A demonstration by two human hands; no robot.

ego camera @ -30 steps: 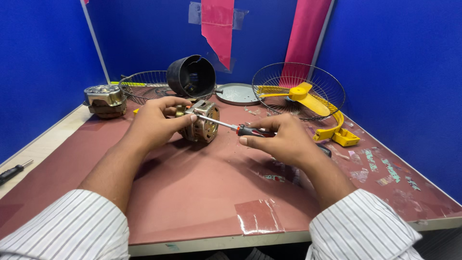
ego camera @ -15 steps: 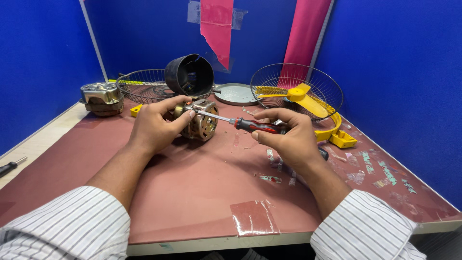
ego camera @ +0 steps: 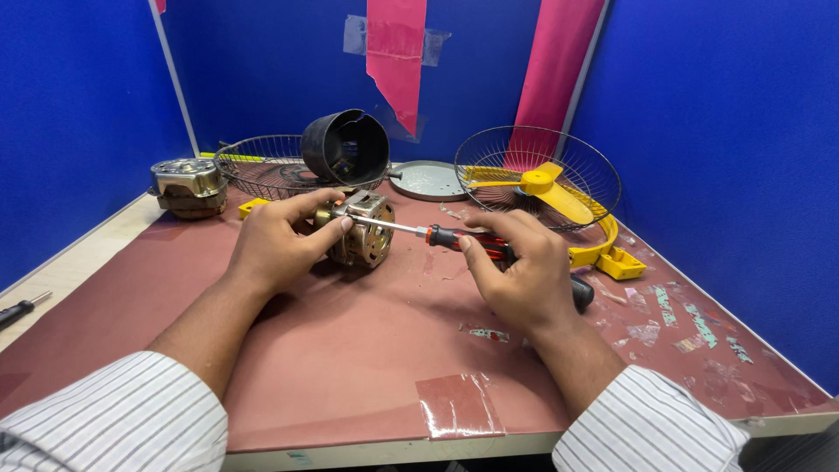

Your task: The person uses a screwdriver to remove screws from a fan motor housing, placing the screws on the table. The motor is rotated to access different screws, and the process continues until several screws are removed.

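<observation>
Motor point(ego camera: 360, 234): steadied by curled left hand point(ego camera: 278, 242). Screwdriver point(ego camera: 437, 235): clasped by right hand point(ego camera: 523, 278); best kept square, tip seating apparently unclear.

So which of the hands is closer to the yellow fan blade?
The right. The right hand holds the screwdriver just in front of the yellow fan blade in its wire guard. The left hand is farther off, gripping the small motor.

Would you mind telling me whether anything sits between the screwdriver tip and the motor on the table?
Nothing visible does. The right hand holds the screwdriver, and its shaft runs clear to the motor, which the left hand grips from the other side.
</observation>
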